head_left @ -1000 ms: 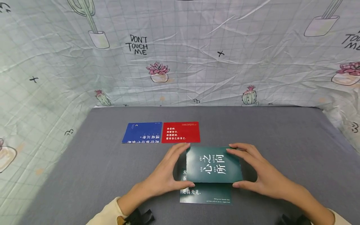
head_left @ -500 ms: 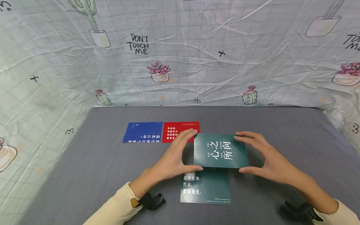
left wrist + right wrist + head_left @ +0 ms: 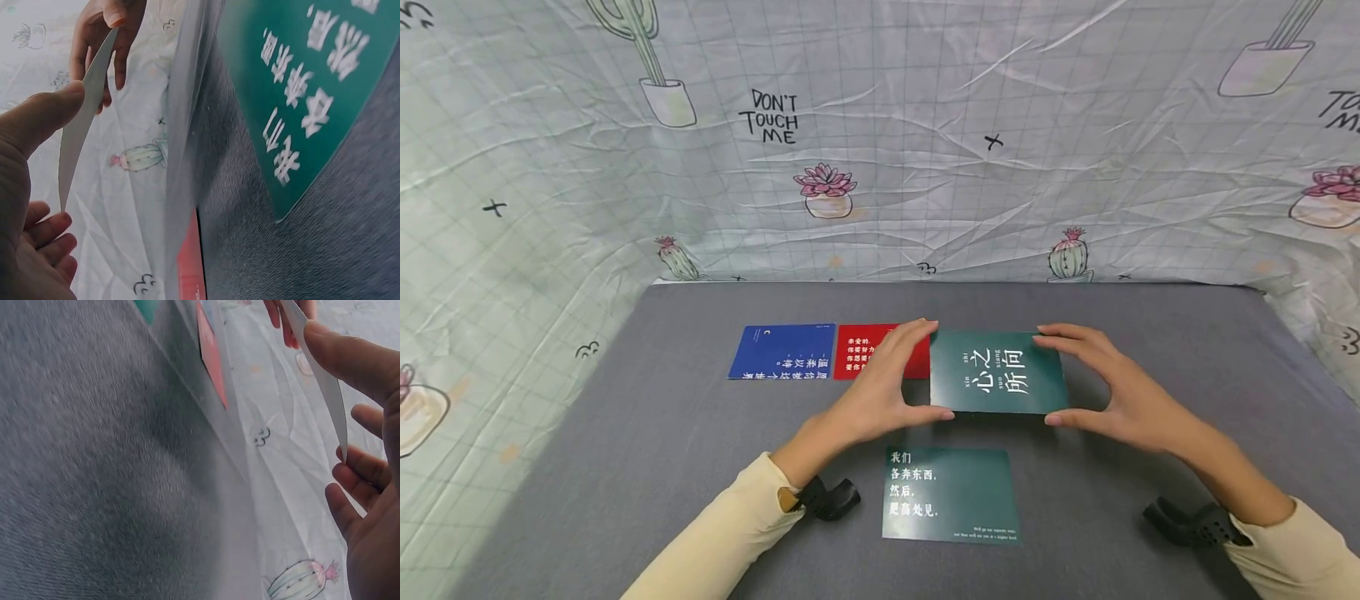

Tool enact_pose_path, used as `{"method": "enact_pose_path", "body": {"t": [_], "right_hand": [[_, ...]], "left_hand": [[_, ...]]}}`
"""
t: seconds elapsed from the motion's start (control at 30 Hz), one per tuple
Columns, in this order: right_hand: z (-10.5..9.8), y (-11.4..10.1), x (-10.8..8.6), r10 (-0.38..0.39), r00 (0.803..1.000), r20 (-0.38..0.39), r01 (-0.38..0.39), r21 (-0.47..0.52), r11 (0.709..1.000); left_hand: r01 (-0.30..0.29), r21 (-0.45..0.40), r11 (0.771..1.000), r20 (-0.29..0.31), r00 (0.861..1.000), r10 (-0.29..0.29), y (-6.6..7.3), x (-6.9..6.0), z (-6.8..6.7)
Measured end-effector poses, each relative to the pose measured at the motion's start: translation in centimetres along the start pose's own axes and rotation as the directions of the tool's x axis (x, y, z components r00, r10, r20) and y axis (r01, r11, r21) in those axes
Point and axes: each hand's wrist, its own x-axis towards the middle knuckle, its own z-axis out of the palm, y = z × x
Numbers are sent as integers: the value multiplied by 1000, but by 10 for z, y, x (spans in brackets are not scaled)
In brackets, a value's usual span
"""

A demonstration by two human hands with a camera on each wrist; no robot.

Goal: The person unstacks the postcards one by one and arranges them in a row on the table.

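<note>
Both hands hold a dark green card with large white characters point(image 3: 998, 372) above the table, by its near and far edges. The left hand point(image 3: 880, 387) pinches its left end between thumb and fingers; the right hand point(image 3: 1116, 392) does the same at the right end. In the left wrist view the held card point(image 3: 87, 115) appears edge-on, slightly bowed, its pale underside showing. A second green card with smaller white text point(image 3: 951, 496) lies flat on the table nearer the person. The left hand partly covers a red card point(image 3: 853, 354) behind it.
A blue card point(image 3: 784, 352) lies just left of the red one on the grey tabletop point(image 3: 700, 467). A cloth printed with cacti point(image 3: 910, 200) hangs behind the table and along its sides. Each wrist wears a black strap mount point(image 3: 831, 498).
Both hands have carried the green card away from the person and slightly right, off the second green card, which now shows fully. The held card now sits beside the red card in view.
</note>
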Motion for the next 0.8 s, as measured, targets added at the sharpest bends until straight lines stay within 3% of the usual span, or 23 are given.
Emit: {"method": "enact_pose_path", "body": {"t": [0.27,0.8], "right_hand": [[-3,18,9,36,999,7,-36,5,999],[0,52,26,108,990,95,-111,19,994]], "left_hand": [[66,48,997,51,996,-68,-7,19,4],[156,115,981,119,978,-169,-27,45,19]]}}
